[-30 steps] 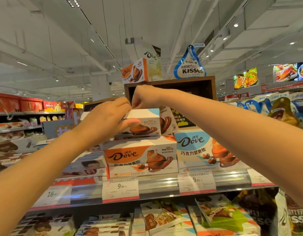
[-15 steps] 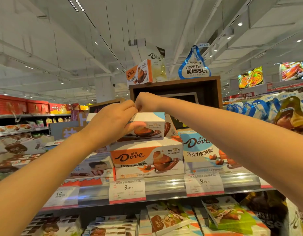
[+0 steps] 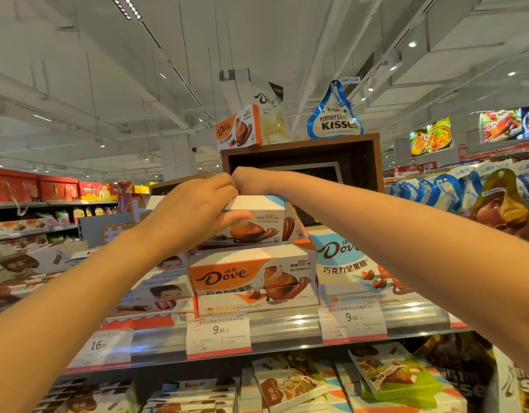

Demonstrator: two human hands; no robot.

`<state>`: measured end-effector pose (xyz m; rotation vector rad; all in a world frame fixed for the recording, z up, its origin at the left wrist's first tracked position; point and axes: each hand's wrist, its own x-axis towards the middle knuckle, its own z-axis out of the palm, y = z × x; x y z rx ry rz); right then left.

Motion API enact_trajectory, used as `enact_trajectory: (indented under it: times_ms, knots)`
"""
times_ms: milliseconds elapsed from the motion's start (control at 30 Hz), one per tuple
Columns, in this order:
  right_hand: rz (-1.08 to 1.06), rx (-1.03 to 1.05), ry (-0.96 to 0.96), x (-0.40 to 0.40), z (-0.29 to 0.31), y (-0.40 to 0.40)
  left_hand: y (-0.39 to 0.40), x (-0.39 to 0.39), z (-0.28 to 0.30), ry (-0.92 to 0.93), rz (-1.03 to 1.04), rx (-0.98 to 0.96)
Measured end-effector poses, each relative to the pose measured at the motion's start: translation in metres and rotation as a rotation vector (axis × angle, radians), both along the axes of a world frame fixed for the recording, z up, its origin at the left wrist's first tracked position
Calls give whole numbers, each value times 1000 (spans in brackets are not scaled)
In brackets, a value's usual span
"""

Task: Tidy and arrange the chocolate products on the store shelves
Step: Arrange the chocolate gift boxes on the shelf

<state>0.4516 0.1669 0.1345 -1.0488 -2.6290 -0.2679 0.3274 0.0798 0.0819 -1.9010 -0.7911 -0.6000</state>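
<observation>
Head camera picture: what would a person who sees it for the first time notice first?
Both hands meet at the centre: the left hand holds the top Dove box, thumb on its front, and the right hand rests on its top. That box sits on an orange Dove box on the shelf. Above, a blue Kisses bag stands on a dark wooden case.

Left hand (image 3: 194, 210) grips top Dove box (image 3: 257, 222) atop orange Dove box (image 3: 253, 277); right hand (image 3: 251, 181) on its top rear edge.
</observation>
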Motion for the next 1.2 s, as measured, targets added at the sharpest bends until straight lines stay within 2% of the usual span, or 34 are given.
enact_trajectory:
  times_ms: [233, 333, 433, 500, 567, 667, 800, 867, 933, 967, 1033, 1133, 1200]
  knots:
    - [19, -254, -89, 25, 18, -14, 2, 1, 1, -11, 16, -48]
    - [71, -399, 17, 47, 21, -24, 6, 2, -1, -69, 10, -94]
    - [153, -444, 132, 69, 17, -35, 9, 2, -1, -134, 29, -110]
    - [184, -366, 63, 76, 11, -43, 15, 3, 0, -159, 66, -127]
    - [154, -155, -8, 76, 0, -45, 19, 4, 2, -167, 97, -143]
    - [170, 56, 95, 74, -11, -45, 23, 8, 1, -211, 71, -80]
    - [158, 105, 236, 92, -7, -54, 26, 11, 0, -285, -33, 182]
    - [132, 39, 381, 108, 1, -58, 25, 13, -4, -337, -146, 300]
    - [109, -54, 522, 129, 10, -59, 26, 14, -9, -306, -216, 379]
    - [96, -83, 579, 140, 14, -58, 28, 14, -11, -259, -224, 355]
    - [69, -95, 632, 159, 19, -56, 30, 18, -14, -217, -153, 155]
    - [1, -92, 611, 182, 17, -55, 35, 29, -21, -364, 54, -194]
    - [-47, -117, 595, 194, 13, -55, 38, 34, -18, -551, 100, -481]
